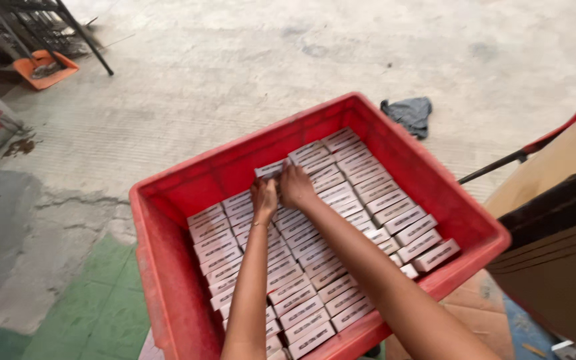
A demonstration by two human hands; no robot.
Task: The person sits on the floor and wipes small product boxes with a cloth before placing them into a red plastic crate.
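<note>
Both hands, left hand and right hand, pinch one small box at the far end of the rows in the red crate.

Two bare forearms, seen from above. No sleeves in sight on either arm; both uncovered from the lower picture edge to the wrists. Slim build, long and straight in outline. Left hand small, fingers short and narrow, knuckles showing as a low ridge. A thin bracelet, pale and thread-like, around the left wrist, hardly more than a fine line. Right hand bare, back rounded, no ring or band to be made out. No gloves, no watch. Nails too small and blurred to tell. Rest of the body out of view.
</note>
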